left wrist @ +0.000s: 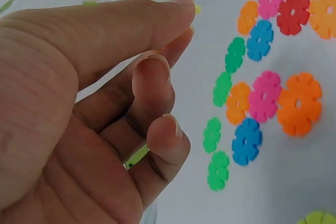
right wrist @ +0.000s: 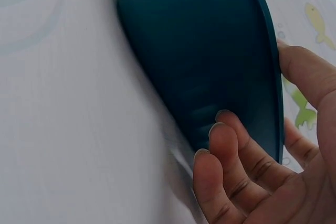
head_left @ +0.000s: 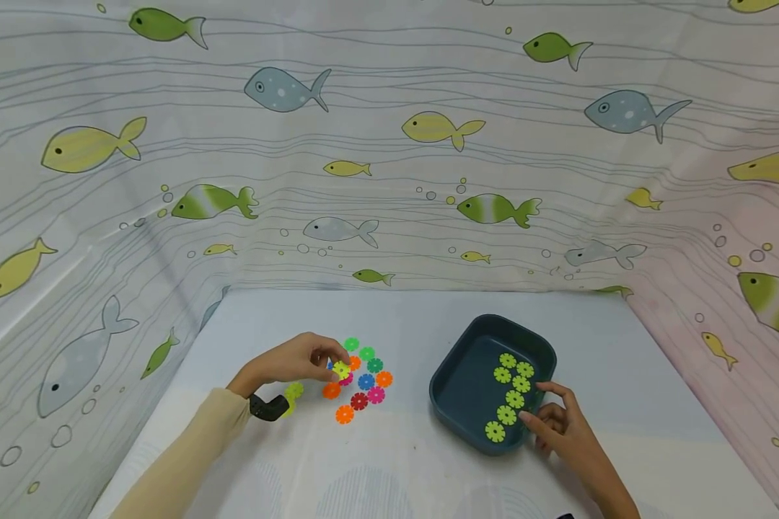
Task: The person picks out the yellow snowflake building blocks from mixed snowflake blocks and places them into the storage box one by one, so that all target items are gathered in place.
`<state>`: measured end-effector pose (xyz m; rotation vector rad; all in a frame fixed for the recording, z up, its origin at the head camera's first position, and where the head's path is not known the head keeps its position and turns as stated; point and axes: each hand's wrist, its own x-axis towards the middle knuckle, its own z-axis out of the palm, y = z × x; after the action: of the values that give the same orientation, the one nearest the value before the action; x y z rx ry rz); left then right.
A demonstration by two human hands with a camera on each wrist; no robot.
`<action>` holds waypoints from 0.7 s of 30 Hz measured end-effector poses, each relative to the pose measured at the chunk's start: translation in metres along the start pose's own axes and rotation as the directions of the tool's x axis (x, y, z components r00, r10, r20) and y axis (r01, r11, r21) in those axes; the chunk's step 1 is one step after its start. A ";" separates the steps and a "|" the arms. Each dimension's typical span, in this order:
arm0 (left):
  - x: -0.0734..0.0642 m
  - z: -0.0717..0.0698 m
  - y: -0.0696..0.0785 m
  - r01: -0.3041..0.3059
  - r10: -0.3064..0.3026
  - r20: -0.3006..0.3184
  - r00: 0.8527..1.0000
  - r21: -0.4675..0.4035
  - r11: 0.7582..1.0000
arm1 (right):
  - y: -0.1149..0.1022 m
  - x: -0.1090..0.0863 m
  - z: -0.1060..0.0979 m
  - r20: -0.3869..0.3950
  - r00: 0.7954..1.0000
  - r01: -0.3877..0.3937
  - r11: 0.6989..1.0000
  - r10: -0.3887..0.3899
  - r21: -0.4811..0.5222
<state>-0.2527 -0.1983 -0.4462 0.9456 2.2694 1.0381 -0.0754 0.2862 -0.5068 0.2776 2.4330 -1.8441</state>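
Note:
My left hand [head_left: 308,359] pinches a yellow-green flower-shaped disc [head_left: 341,370] between thumb and fingertips; in the left wrist view only a sliver of it [left wrist: 198,9] shows past the thumb. Under and beside that hand lie loose discs in orange [head_left: 345,414], red [head_left: 359,401], pink [head_left: 376,394], blue [head_left: 366,382] and green [head_left: 374,365]. At the right, my right hand [head_left: 561,425] grips the side of a dark blue tray [head_left: 451,411], thumb at the rim and curled fingers against the outer wall [right wrist: 199,51]. Several yellow-green discs [head_left: 515,398] rest inside the tray.
Two yellow-green discs [head_left: 295,391] lie by the left wrist, partly behind the black wrist camera [head_left: 269,408]. A white cloth covers the table [head_left: 409,461]. Fish-printed curtains [head_left: 389,144] rise at the back and both sides.

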 end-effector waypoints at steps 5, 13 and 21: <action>0.009 0.002 0.006 -0.041 0.041 0.010 0.999 0.007 0.999 | 0.000 0.001 0.000 0.002 1.000 -0.025 1.000 0.025 -0.006; 0.027 0.007 0.014 -0.087 0.086 0.036 0.996 0.032 0.996 | 0.000 0.001 0.000 -0.004 1.000 -0.024 1.000 0.024 -0.007; 0.044 0.014 0.022 -0.131 0.127 0.073 0.989 0.049 0.990 | 0.002 0.001 0.000 -0.003 1.000 -0.017 1.000 0.017 -0.005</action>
<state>-0.2636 -0.1487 -0.4430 1.1459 2.2130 0.9857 -0.0758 0.2871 -0.5087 0.2997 2.4296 -1.8314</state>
